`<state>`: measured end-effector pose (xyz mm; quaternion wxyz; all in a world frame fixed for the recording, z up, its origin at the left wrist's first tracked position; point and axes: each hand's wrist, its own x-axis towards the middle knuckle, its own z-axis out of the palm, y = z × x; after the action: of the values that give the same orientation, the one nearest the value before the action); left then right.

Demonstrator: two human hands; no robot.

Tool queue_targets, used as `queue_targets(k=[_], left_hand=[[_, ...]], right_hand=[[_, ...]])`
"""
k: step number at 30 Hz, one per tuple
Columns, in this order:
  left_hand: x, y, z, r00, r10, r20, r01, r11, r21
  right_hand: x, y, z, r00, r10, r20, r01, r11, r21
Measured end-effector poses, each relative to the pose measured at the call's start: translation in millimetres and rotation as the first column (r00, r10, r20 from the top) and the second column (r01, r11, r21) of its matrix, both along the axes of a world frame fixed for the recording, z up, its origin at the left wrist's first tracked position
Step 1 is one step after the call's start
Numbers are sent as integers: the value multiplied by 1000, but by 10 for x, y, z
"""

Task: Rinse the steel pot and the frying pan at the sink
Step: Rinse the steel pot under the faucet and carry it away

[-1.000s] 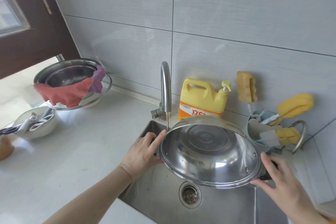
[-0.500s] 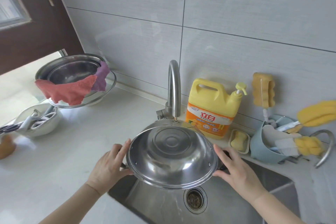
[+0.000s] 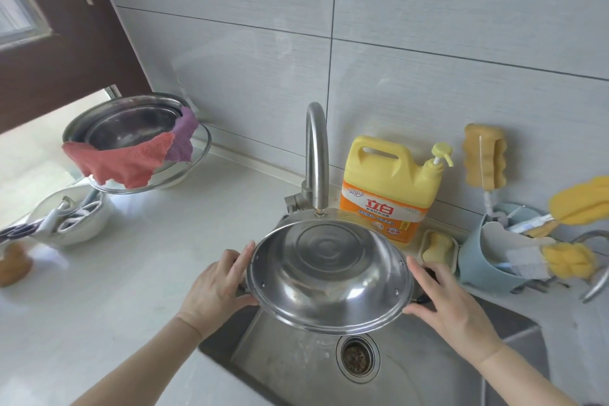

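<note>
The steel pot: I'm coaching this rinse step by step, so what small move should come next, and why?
Probably tip the steel pot further toward the drain. The left hand and right hand hold it by its sides, tilted over the sink under the faucet, so leftover water could run out.

Single head-worn view, looking forward and down, close over sink [image 3: 296, 369]
</note>
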<state>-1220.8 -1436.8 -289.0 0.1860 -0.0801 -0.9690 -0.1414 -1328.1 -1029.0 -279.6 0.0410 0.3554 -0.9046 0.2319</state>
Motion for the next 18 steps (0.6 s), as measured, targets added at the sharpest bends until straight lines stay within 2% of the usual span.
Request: queue_targets(k=[5,9,13,18], left_hand=[[-255,385,29,997,-61,-40,59,996,-60],[-302,520,-5,996,-84,-36,81,994,-71],[-195,380,1,997,-70,-31,69,996,-58],[71,-3,3,998,-15,-57,11,998,-61]], right_hand=[[131,490,46,983,-135,128,128,990,63],[168,657,76,967,-202,155,185,976,119],[156,491,54,982,-139,129,127,987,97],[116,10,57,1000,-16,-4,16,1000,-8]])
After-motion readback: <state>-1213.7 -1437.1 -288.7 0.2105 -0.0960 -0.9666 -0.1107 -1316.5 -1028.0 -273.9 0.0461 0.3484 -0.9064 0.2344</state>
